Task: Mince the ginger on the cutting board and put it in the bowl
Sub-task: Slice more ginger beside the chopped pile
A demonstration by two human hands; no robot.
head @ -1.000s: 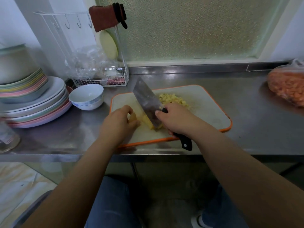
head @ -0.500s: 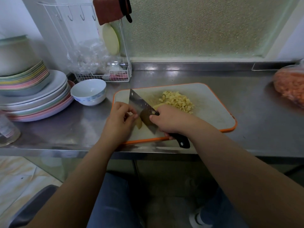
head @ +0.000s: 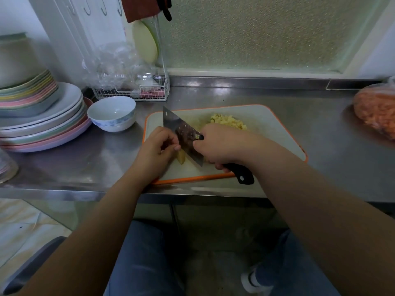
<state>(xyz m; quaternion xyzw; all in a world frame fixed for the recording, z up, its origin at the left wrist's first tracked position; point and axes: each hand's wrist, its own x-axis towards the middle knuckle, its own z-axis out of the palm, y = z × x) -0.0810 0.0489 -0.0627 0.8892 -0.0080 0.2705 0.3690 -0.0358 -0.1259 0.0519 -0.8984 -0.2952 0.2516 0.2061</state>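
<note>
A white cutting board (head: 275,133) with an orange rim lies on the steel counter. My left hand (head: 157,149) pins a small yellow piece of ginger (head: 181,157) near the board's front left. My right hand (head: 222,144) grips the black handle of a cleaver (head: 181,133), whose blade stands right beside my left fingertips, against the ginger. Bits of ginger stick to the blade. A heap of minced ginger (head: 229,122) sits behind my right hand, partly hidden by it. An empty white bowl (head: 112,113) with a blue pattern stands just left of the board.
A stack of pastel plates (head: 40,122) fills the counter's left side. Behind the bowl stands a white wire rack (head: 130,90) with crumpled clear plastic. A bag of orange food (head: 376,110) lies at the far right. The counter's front edge (head: 64,189) runs just below the board.
The cleaver has shifted left along the ginger piece toward my left fingers, and my left hand has drawn back a little. The uncut piece is shorter.
</note>
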